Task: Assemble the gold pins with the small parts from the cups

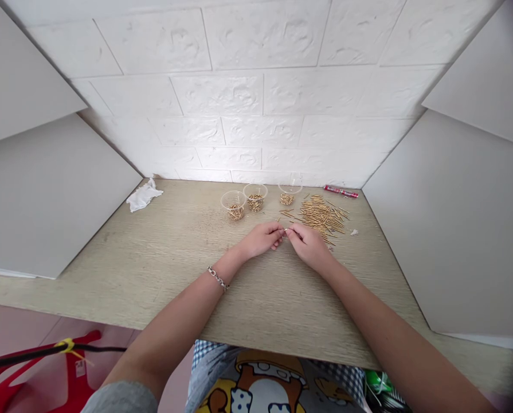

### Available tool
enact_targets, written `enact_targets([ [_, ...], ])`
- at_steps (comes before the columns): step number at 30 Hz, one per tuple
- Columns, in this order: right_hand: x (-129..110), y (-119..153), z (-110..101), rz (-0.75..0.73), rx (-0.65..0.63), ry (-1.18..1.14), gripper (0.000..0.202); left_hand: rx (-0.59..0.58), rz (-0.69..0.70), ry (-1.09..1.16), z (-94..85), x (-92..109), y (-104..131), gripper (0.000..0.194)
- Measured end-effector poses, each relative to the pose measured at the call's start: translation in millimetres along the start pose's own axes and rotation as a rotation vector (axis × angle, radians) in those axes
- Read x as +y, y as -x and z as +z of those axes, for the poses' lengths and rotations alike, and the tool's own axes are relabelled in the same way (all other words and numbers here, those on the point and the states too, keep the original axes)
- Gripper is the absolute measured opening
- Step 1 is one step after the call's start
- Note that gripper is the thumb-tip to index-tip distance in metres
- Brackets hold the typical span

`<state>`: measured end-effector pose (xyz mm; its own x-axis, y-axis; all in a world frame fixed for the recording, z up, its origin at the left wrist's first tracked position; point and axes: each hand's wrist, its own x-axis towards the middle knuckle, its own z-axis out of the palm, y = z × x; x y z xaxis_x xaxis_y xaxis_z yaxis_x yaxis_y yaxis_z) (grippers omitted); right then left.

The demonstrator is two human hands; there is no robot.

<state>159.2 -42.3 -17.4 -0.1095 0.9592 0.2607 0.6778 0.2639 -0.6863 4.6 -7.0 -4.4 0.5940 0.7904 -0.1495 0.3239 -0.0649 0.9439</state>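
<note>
My left hand (pixel 263 238) and my right hand (pixel 308 242) meet over the table, fingertips almost touching. Both are closed in a pinch on a small gold-coloured piece (pixel 286 230), mostly hidden by the fingers. Just behind my right hand lies a loose pile of thin gold-coloured rods (pixel 322 213), with a few strays at its left side. Beyond my left hand stand two clear plastic cups (pixel 233 205) (pixel 255 196) holding small gold-coloured pieces. A third clear cup (pixel 289 188), farther right, has fewer pieces in its bottom.
A crumpled white tissue (pixel 145 195) lies at the back left. Near the back right are a red wrapped tube (pixel 341 191) and a white scrap (pixel 354 232). White panels flank the wooden table (pixel 170 252), and a white brick-pattern wall (pixel 243 97) closes the back.
</note>
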Motion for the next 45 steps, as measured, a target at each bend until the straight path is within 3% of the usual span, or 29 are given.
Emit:
enact_targets([
  [12,-3.7,4.6,0.4,-0.041,0.036,-0.043,0.022,-0.008,0.025,-0.062,-0.2,-0.9,-0.3,0.023],
  [20,-3.5,2.0,0.1,-0.053,-0.043,0.018,0.023,-0.008,0.014,-0.075,0.1,-2.7,-1.3,0.018],
  [45,-4.4,3.4,1.0,-0.041,0.009,0.009,0.023,0.005,0.049,-0.17,0.4,-3.0,-1.1,0.021],
])
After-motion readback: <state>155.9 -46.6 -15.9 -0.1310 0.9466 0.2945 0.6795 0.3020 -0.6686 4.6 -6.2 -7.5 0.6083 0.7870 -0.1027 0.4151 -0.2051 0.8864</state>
